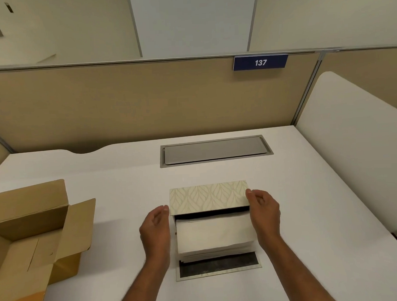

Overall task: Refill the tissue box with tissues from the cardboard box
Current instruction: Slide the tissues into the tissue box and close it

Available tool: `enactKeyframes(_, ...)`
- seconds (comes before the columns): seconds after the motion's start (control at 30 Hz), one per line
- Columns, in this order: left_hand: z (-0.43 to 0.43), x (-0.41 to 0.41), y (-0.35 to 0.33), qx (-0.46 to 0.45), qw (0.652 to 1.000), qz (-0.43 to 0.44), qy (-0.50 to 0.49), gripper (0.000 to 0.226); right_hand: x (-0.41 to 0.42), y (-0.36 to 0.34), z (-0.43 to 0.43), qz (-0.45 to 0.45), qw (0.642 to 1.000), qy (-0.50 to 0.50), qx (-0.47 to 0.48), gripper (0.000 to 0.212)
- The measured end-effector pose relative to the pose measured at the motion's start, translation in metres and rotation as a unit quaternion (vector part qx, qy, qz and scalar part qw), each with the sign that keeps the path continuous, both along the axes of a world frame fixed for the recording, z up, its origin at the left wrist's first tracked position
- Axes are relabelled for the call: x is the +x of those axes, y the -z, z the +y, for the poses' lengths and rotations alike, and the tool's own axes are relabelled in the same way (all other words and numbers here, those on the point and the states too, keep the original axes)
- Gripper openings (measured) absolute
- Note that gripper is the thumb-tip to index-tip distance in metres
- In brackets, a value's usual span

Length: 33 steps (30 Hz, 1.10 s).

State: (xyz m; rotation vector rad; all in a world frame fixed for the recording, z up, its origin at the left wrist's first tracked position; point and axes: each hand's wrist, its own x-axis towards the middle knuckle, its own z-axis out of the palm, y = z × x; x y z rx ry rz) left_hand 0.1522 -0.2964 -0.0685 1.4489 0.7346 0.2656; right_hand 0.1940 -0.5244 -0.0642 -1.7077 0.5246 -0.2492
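Note:
The tissue box [208,197] with a cream leaf pattern lies on the white desk [311,213] in front of me, its open side toward me. A white stack of tissues [214,234] sticks halfway out of it, over the dark-lined base flap [218,265]. My left hand [156,230] rests against the stack's left side, fingers apart. My right hand [264,210] touches the box's right edge and the stack's right side. The open cardboard box [29,237] stands at the left; I cannot see any tissues in the part of its inside that shows.
A grey cable hatch [214,150] is set into the desk behind the tissue box. A beige partition [121,101] with a blue "137" sign [260,62] closes the back. A white side panel [353,142] rises at the right.

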Motion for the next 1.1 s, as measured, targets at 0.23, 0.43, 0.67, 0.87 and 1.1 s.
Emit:
enactKeyframes(0.23, -0.003, 0.009, -0.002, 0.058, 0.992, -0.026, 0.111, 0.04, 0.003, 0.008, 0.008, -0.004, 0.999, -0.02, -0.049, 0.022)
enactKeyframes(0.43, -0.012, 0.0, -0.003, 0.122, 0.98, -0.034, 0.152, 0.05, -0.001, 0.002, 0.011, -0.02, 0.991, -0.054, -0.121, 0.042)
enactKeyframes(0.67, -0.01, -0.026, -0.006, 0.163, 0.975, -0.046, 0.145, 0.06, -0.03, 0.002, 0.007, -0.045, 0.985, -0.081, -0.143, 0.053)
enactKeyframes(0.87, -0.007, -0.055, -0.004, 0.265, 0.939, -0.031, 0.215, 0.081, -0.064, 0.007, -0.005, -0.032, 0.966, -0.114, -0.23, 0.068)
enactKeyframes(1.1, -0.018, -0.085, 0.013, 0.32, 0.912, -0.028, 0.255, 0.078, -0.104, 0.026, -0.01, -0.032, 0.952, -0.146, -0.268, 0.07)
